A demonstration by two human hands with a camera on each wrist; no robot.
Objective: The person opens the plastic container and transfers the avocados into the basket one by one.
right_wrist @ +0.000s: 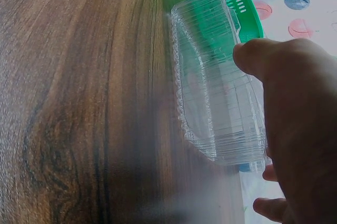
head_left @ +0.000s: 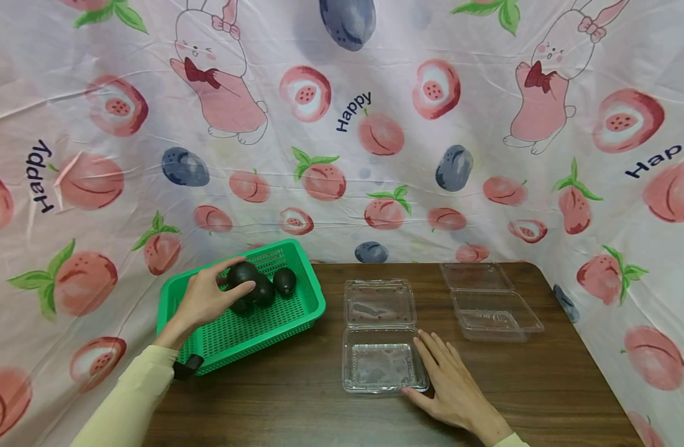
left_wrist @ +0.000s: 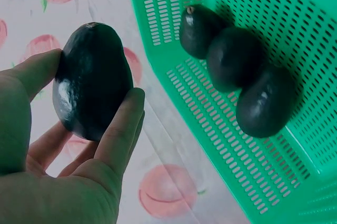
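My left hand (head_left: 206,299) grips a dark avocado (left_wrist: 93,84) between thumb and fingers, held up over the green basket (head_left: 246,354). Three more avocados (left_wrist: 234,58) lie together in that basket, in the left wrist view; the held one partly covers them in the head view. Toward the middle of the table, my right hand (head_left: 452,383) lies with fingers extended along the right edge of an opened clear plastic clamshell box (head_left: 382,366). Its thumb is at the box's near right corner. Nothing lies inside the box, and its lid is folded back away from me.
Another opened clear clamshell box (head_left: 489,320) stands farther back on the right of the brown wooden table (head_left: 297,410). A fruit-and-rabbit printed cloth (head_left: 375,205) hangs behind the table and along both sides.
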